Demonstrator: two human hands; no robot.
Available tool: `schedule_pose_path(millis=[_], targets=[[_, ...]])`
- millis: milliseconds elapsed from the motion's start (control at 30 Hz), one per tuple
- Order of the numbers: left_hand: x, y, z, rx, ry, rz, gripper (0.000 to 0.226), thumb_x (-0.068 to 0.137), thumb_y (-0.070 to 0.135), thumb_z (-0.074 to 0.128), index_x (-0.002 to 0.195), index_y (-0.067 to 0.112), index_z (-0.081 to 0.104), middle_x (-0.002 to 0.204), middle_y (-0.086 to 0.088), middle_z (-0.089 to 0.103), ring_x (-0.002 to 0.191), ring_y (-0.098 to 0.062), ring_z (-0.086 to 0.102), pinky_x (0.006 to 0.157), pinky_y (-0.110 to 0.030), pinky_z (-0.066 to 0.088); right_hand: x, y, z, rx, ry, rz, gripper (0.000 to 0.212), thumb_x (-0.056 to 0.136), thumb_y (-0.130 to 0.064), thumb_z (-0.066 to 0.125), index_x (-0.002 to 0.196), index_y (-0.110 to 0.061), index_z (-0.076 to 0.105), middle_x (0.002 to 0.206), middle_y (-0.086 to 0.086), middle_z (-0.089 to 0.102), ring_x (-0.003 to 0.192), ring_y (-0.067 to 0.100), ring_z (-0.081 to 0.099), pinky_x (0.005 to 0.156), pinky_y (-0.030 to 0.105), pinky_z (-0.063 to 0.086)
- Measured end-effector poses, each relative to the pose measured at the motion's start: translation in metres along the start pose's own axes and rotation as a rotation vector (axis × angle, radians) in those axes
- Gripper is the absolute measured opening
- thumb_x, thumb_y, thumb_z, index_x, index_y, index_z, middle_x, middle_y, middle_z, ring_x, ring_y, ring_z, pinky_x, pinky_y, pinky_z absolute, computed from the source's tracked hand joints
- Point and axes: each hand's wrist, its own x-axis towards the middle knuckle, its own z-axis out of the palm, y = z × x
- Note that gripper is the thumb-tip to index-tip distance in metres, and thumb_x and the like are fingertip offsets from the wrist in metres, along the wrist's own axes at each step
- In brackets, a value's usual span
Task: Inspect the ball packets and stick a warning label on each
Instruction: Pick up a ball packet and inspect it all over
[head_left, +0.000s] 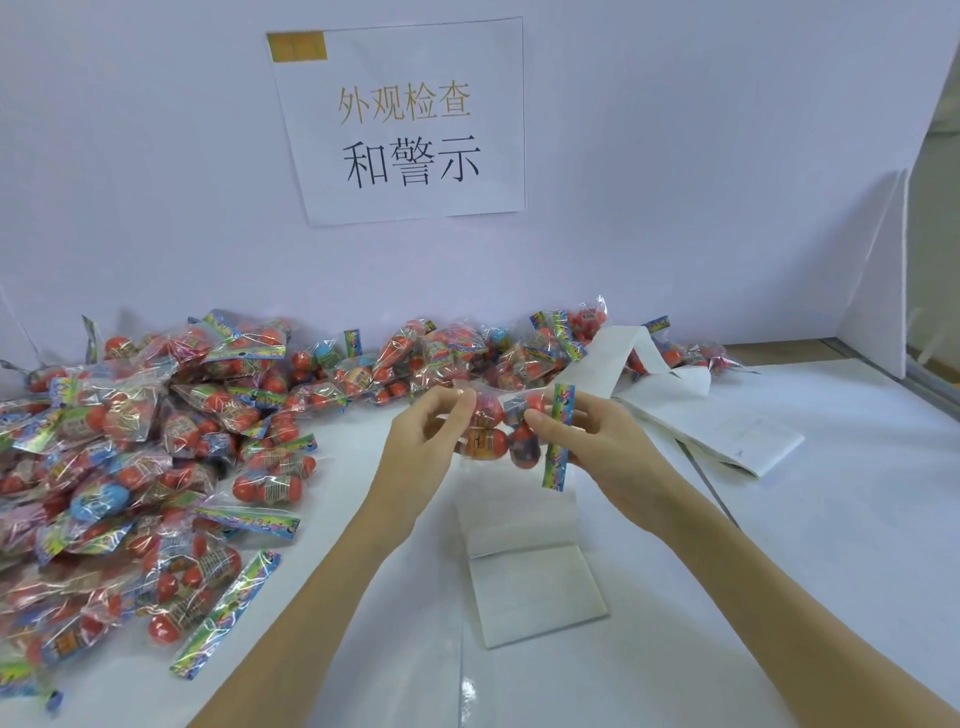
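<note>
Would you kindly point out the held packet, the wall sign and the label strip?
Held packet (485, 441): head view, orange ball inside.
Wall sign (410, 161): head view, black lettering.
Label strip (535, 587): head view, flat end.

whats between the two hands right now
In the head view, one ball packet spans the gap; the left hand and right hand each pinch an end.

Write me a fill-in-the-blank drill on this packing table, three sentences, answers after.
1. Both hands hold one ball packet up above the ____ table.
2. The big heap of packets lies on the person's ____ side.
3. The right hand pinches the packet by its colourful ____, the left hand by the other end.

Missing words: white; left; header strip
</note>
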Motion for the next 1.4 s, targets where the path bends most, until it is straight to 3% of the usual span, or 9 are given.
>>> schedule_pose_path(millis=[200,333,500,667,900,1000,1167,1300,1400], targets=[[0.001,0.0,-0.004,-0.023,-0.019,-0.01,0.012,0.101,0.019,0.068,0.106,0.02,0.078,0.1,-0.003,0.08,0.086,-0.016,0.074,0.085,-0.031,0.061,-0.003,0.001,0.003,-0.096,0.111,-0.1,0.028,0.096,-0.053,0.058,0.099,-0.039,0.083,0.097,-0.002,0.08,0.092,0.012,0.075,0.081,0.021,0.058],[0.003,0.004,-0.005,-0.211,-0.001,-0.126,0.013,0.087,0.018,0.08,0.098,0.014,0.083,0.106,-0.008,0.08,0.096,-0.019,0.072,0.088,-0.034,0.06,-0.002,0.0,0.001,-0.053,0.182,-0.109,0.031,0.103,-0.045,0.058,0.101,-0.03,0.085,0.098,-0.004,0.081,0.095,0.002,0.073,0.078,0.012,0.055],[0.004,0.003,-0.006,-0.456,-0.033,-0.318,0.025,0.074,0.027,0.083,0.096,0.014,0.085,0.099,-0.006,0.078,0.08,-0.017,0.071,0.073,-0.025,0.059,0.001,0.002,0.008,-0.025,0.271,-0.011,0.049,0.099,-0.054,0.057,0.089,-0.013,0.083,0.079,0.005,0.077,0.074,0.007,0.067,0.068,0.014,0.053],[0.006,-0.001,-0.013,-0.47,0.061,-0.282,0.011,0.083,0.024,0.081,0.09,0.016,0.085,0.092,-0.003,0.077,0.072,-0.013,0.069,0.069,-0.021,0.058,-0.004,0.0,0.003,-0.058,0.016,-0.006,0.041,0.103,-0.047,0.057,0.108,-0.012,0.078,0.098,0.003,0.081,0.094,0.019,0.077,0.085,0.031,0.063],[0.005,0.0,-0.005,-0.414,0.032,-0.238,0.041,0.08,0.034,0.076,0.115,0.013,0.078,0.104,-0.004,0.079,0.082,-0.017,0.071,0.078,-0.023,0.059,-0.001,0.005,0.002,-0.171,0.076,-0.035,0.02,0.104,-0.023,0.062,0.099,-0.012,0.078,0.084,0.0,0.079,0.081,0.016,0.076,0.075,0.028,0.063],[0.004,0.0,-0.005,-0.258,0.022,-0.201,0.029,0.085,0.032,0.076,0.104,0.01,0.079,0.102,-0.007,0.079,0.084,-0.02,0.073,0.079,-0.027,0.06,-0.001,0.005,-0.003,-0.291,0.063,-0.049,0.024,0.103,-0.028,0.063,0.093,-0.013,0.078,0.073,-0.006,0.071,0.067,0.004,0.062,0.066,0.021,0.055],[0.004,0.002,-0.01,-0.162,0.052,-0.184,0.017,0.094,0.02,0.074,0.096,0.004,0.077,0.089,-0.005,0.073,0.067,-0.019,0.063,0.07,-0.027,0.058,0.001,-0.002,-0.01,-0.062,0.106,-0.034,0.022,0.1,-0.031,0.067,0.093,-0.018,0.083,0.081,0.001,0.074,0.073,0.01,0.06,0.067,0.024,0.05],[0.002,0.007,-0.008,-0.096,-0.063,-0.106,0.038,0.084,0.046,0.073,0.109,0.018,0.079,0.099,0.004,0.077,0.082,-0.019,0.07,0.073,-0.029,0.059,0.0,-0.002,-0.013,-0.205,0.084,-0.099,0.01,0.093,-0.03,0.078,0.086,-0.033,0.083,0.078,-0.009,0.077,0.066,-0.001,0.066,0.059,0.014,0.049],[-0.003,0.004,0.003,-0.029,-0.135,-0.063,0.02,0.092,0.034,0.073,0.104,0.018,0.08,0.099,0.0,0.079,0.088,-0.019,0.073,0.071,-0.028,0.059,0.0,0.002,-0.005,-0.203,0.001,-0.103,0.004,0.092,-0.027,0.08,0.088,-0.028,0.081,0.08,-0.007,0.078,0.069,0.002,0.068,0.059,0.012,0.047]])
